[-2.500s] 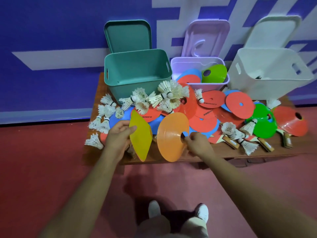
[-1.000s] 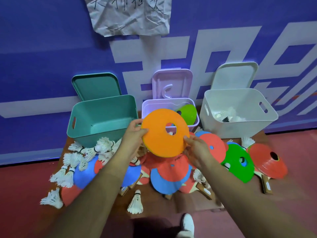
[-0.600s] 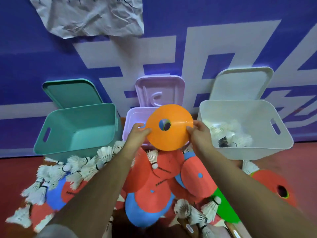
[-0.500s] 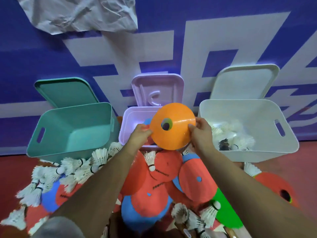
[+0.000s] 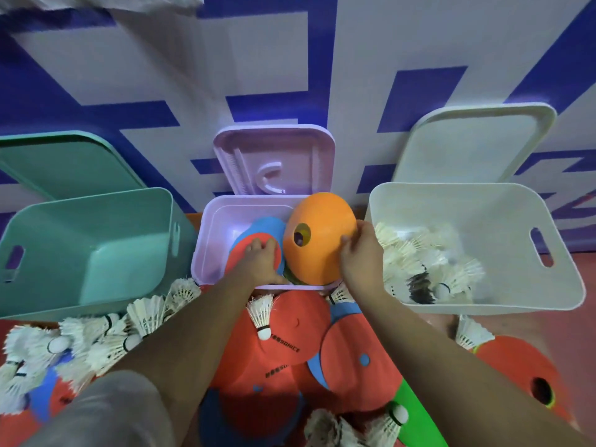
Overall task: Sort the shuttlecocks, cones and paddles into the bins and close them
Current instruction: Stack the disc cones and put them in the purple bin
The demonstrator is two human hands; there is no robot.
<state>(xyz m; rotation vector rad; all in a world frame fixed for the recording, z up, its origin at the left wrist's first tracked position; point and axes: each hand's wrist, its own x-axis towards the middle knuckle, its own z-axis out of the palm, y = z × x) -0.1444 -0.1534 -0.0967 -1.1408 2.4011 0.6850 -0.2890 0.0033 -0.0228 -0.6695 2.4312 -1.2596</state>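
Step in hand: cones into the lilac bin (image 5: 211, 240). You are at the drop-in of the orange cone (image 5: 319, 243).
Right grip: your right grip (image 5: 361, 253) pinches the cone's right rim, thumb on the face towards you.
Orange cone: just left of the right grip, tilted up on edge over the right half of the bin, with its lower rim down by the near wall.
Left grip: your left grip (image 5: 259, 262) is low and to the left of the cone, inside the bin. Its fingers are on a red cone (image 5: 243, 248) that lies over a blue cone (image 5: 267, 225). I cannot tell whether it pinches or only presses.
Neighbours: the white bin (image 5: 483, 214), holding shuttlecocks (image 5: 416, 253), sits just right of the right grip. The teal bin (image 5: 96, 240) is well left of the left grip, and the lilac lid (image 5: 274, 156) stands open beyond both.
Left to sort: red paddles (image 5: 290, 343), loose shuttlecocks and more cones lie on the worktop under your forearms.
Next move: I judge it calls for laying the orange cone flat onto the stack — clear your left grip from beneath first, then let go.
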